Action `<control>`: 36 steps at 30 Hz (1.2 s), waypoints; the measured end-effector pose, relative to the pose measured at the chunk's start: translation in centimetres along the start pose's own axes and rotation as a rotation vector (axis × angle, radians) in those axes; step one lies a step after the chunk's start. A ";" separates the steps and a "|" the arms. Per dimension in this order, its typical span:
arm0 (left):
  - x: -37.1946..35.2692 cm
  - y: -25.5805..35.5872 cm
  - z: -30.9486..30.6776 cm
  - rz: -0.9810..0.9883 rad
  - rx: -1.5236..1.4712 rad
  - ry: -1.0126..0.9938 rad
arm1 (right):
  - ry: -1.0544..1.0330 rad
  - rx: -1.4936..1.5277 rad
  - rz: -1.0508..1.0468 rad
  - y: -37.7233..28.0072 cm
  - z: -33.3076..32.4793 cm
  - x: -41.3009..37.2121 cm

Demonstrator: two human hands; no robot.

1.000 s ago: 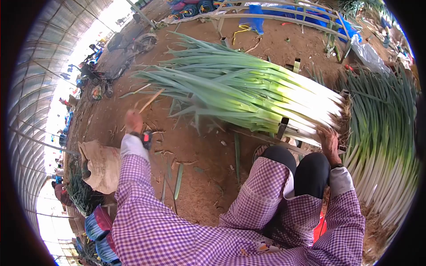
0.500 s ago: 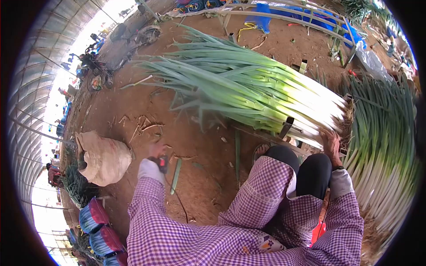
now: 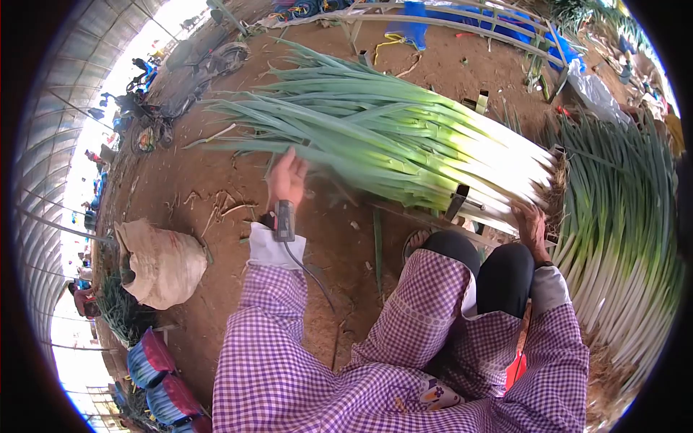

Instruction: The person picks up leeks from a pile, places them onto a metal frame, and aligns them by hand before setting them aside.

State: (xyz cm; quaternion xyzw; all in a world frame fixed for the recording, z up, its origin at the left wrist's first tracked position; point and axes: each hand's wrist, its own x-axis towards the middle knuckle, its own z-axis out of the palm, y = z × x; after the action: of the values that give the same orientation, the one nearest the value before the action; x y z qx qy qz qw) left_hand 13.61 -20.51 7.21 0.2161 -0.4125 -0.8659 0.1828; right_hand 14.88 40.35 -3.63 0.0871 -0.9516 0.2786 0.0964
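A thick bundle of large green onions (image 3: 404,130) lies across a low frame, leaves to the left and white root ends to the right. My left hand (image 3: 286,177) is raised at the bundle's near leaf edge, fingers stretched out. A dark grey device (image 3: 284,220) with a cable is strapped at that wrist. At the white ends, my right hand (image 3: 530,229) has its fingers curled round the nearest stalks, close to the roots. A dark upright post (image 3: 456,203) of the frame stands against the bundle's near side.
Another large pile of green onions (image 3: 613,231) lies at the right. A pale sack (image 3: 162,263) sits on the soil to the left, above red-and-blue bundles (image 3: 173,393). A wooden frame (image 3: 462,20) with blue netting stands at the back. Dry leaf scraps (image 3: 220,207) litter the ground.
My left hand has risen from low over the soil to the leaf edge. Nearby leaves have swung up toward the bundle. My right hand stays at the white ends.
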 end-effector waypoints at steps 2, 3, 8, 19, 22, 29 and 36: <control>-0.9 1.8 2.6 0.144 0.223 -0.079 | 0.012 0.010 -0.001 0.0 0.2 0.0; 0.0 2.3 2.8 0.198 0.354 -0.107 | 0.015 0.018 0.001 0.1 0.4 0.0; 4.8 3.4 3.7 0.291 0.824 -0.084 | 0.054 0.040 -0.025 -0.4 0.0 -0.1; 13.2 0.0 -8.0 0.455 1.590 -0.558 | 0.039 0.012 -0.020 -0.3 0.2 -0.1; 12.7 -1.3 -8.3 0.177 1.291 -0.328 | 0.051 -0.001 -0.043 -0.9 -0.1 -0.2; -2.0 -5.8 1.2 -0.004 0.763 0.256 | 0.103 0.027 -0.084 -0.9 0.0 -0.3; -10.3 -11.1 14.9 1.184 1.585 -0.752 | 0.082 -0.067 -0.109 -0.1 0.7 -0.5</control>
State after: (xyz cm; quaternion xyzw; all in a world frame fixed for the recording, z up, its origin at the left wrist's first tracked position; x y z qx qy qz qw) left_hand 12.94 0.65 9.09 -0.2440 -0.9293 -0.1334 0.2430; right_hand 15.24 39.96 -4.28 0.1238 -0.9495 0.2442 0.1532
